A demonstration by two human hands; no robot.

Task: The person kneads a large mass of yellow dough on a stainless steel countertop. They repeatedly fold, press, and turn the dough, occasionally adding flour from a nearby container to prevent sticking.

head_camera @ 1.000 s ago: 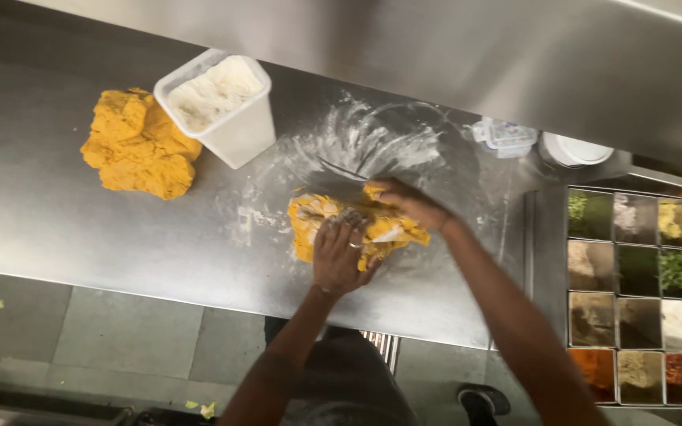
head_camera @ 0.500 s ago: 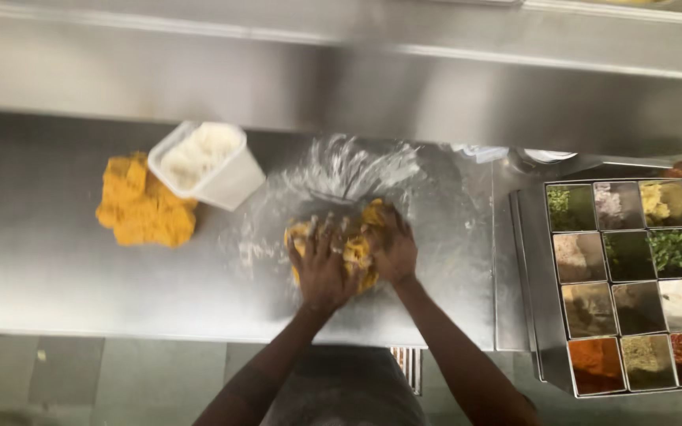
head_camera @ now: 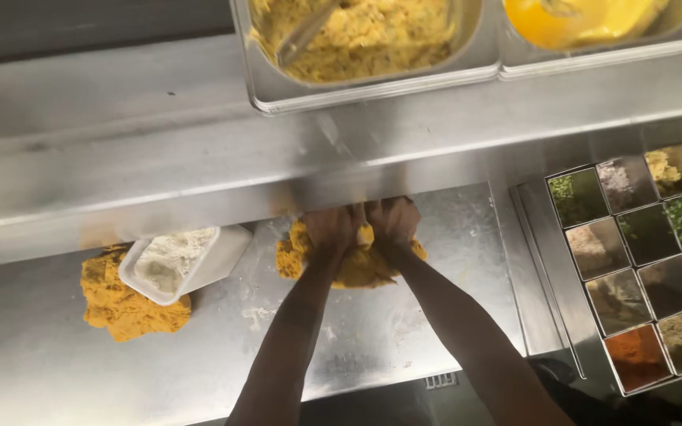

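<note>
— Where are the hands?

— Both are pressed down on the orange dough, side by side and nearly touching. The left hand and the right hand are curled over its far edge, gripping it.

— And the dough itself?

— It lies flat on the steel tabletop, right under the hands and spreading a little toward the person. Its long axis runs left to right. Both hands are equally near.

— What else is around?

— To the left, a white tub of flour sits against a second dough lump. To the right, a tray of spice compartments. Above, a shelf holds a metal pan of crumbly yellow mix.
</note>
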